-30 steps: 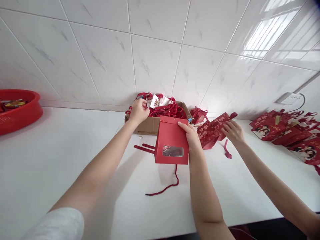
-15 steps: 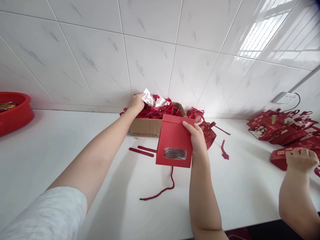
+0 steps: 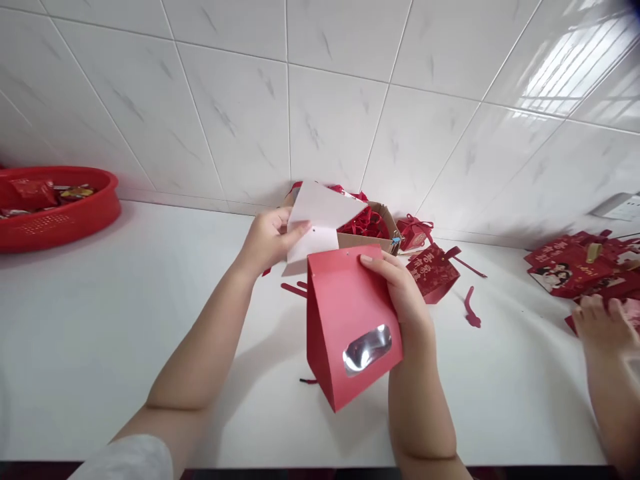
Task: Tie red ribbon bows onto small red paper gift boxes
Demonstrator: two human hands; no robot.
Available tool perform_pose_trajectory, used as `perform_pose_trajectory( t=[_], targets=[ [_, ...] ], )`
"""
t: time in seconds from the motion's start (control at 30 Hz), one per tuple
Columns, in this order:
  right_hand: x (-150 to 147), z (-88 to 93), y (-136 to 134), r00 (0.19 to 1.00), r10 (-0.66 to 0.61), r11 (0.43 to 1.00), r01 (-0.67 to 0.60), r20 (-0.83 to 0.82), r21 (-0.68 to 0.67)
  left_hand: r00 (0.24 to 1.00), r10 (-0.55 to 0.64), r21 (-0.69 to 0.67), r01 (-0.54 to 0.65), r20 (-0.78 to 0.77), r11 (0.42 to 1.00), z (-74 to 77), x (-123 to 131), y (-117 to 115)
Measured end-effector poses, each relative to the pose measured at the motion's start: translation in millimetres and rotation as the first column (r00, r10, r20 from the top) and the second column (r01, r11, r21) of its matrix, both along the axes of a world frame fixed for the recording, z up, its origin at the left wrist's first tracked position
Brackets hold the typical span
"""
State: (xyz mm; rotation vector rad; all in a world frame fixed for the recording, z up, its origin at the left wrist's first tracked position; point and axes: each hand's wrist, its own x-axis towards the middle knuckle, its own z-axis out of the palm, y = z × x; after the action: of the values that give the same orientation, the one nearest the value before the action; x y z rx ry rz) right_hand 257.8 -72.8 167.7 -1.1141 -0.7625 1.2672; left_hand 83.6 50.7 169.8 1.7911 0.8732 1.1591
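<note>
My left hand (image 3: pixel 264 245) pinches a folded white card (image 3: pixel 326 205) with a small hole near its fold. The card's plain side faces me, in front of the cardboard box (image 3: pixel 361 241) of red ribbons. Closed on the right edge of a red paper gift box (image 3: pixel 345 293) is my right hand (image 3: pixel 409 297). This gift box stands off the table, tilted, its clear window low on the front and its top edge pressed flat. Card and gift box overlap in view near the top; I cannot tell whether they touch.
A red plastic basket (image 3: pixel 65 225) of packets stands at the left. Behind my right hand lie red printed gift boxes (image 3: pixel 433 272) and a loose strap (image 3: pixel 471 308). At the right, a co-worker's hand (image 3: pixel 603 323) is by a group of finished-looking red boxes (image 3: pixel 565 267).
My left hand has come away from the cardboard box with the card, toward the gift box. The gift box has turned, showing its side. The view has shifted left.
</note>
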Motion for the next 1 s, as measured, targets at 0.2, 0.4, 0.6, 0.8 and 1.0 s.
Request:
perform_pose_trajectory(
  t=[0.2, 0.4, 0.6, 0.8, 1.0],
  targets=[
    [-2.8, -6.0, 5.2, 0.995, 0.022, 1.0, -0.023, 0.101, 0.009, 0.967, -0.17, -0.146, 0.199, 0.192, 0.969, -9.8, -8.1, -21.5],
    [-1.7, -17.1, 18.0, 0.984, -0.071, 0.994, 0.056, 0.162, 0.094, 0.92, -0.211, -0.292, 0.312, 0.33, 0.904, -9.4, -1.7, -23.9],
    [-3.2, -18.4, 20.9, 0.982, -0.045, 0.995, 0.027, 0.186, 0.094, 0.899, -0.309, -0.284, 0.398, 0.311, 0.872, -11.7, 10.1, -33.7],
    [-4.9, -8.6, 18.2, 0.988, -0.048, 0.995, 0.034, 0.15, 0.096, 0.913, -0.263, -0.248, 0.345, 0.311, 0.905, -14.1, 11.3, -33.8],
    [-5.9, -7.1, 15.7, 0.986, -0.068, 0.99, 0.048, 0.151, 0.13, 0.917, -0.27, -0.207, 0.336, 0.293, 0.919, -14.3, 9.8, -37.1]
  ],
)
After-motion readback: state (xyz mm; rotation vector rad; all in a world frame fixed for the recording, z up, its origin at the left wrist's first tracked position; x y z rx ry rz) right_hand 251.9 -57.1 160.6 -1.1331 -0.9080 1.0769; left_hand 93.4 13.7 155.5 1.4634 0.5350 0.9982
